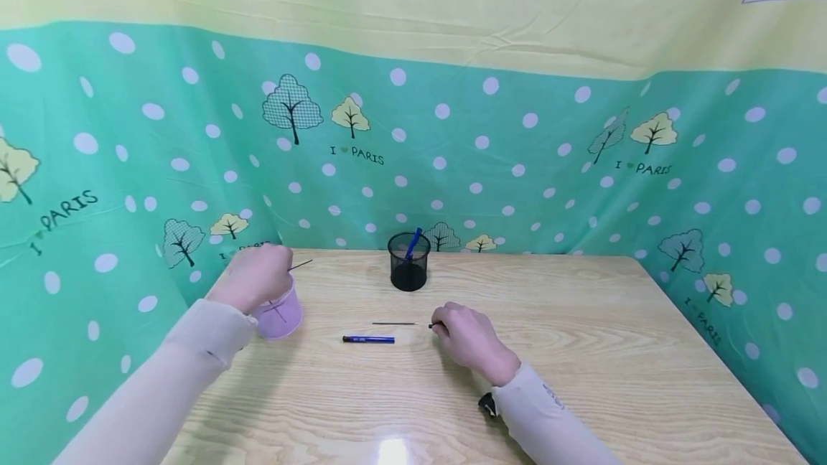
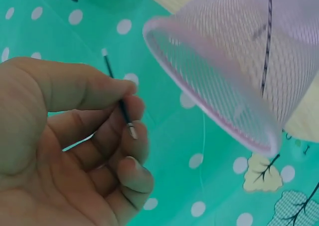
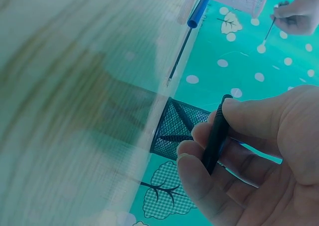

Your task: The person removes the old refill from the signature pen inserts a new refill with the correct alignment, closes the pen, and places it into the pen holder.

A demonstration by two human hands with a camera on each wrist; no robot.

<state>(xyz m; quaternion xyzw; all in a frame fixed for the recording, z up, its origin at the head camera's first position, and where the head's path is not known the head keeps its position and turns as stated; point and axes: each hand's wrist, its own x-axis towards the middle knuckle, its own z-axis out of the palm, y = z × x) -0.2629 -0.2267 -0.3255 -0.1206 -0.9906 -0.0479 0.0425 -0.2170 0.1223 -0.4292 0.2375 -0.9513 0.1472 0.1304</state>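
Observation:
In the head view my left hand [image 1: 261,275] is above the lilac mesh pen holder [image 1: 291,313] at the left. Thumb and fingertips pinch a thin dark pen refill [image 2: 123,109], pale at one end and metallic at the other, outside the holder's rim in the left wrist view. My right hand [image 1: 470,339], low over the table right of centre, holds a short black pen barrel [image 3: 217,136] with a ribbed end between thumb and fingers. Left of that hand, another thin refill [image 1: 394,323] lies on the table, with a blue pen [image 1: 370,339] just in front of it.
A black mesh pen holder [image 1: 408,271] stands at the back of the wooden table [image 1: 568,321], a blue pen [image 1: 413,241] leaning in it. Behind hangs a green and yellow patterned cloth [image 1: 517,163]. A small black object [image 1: 487,405] shows under the right cuff.

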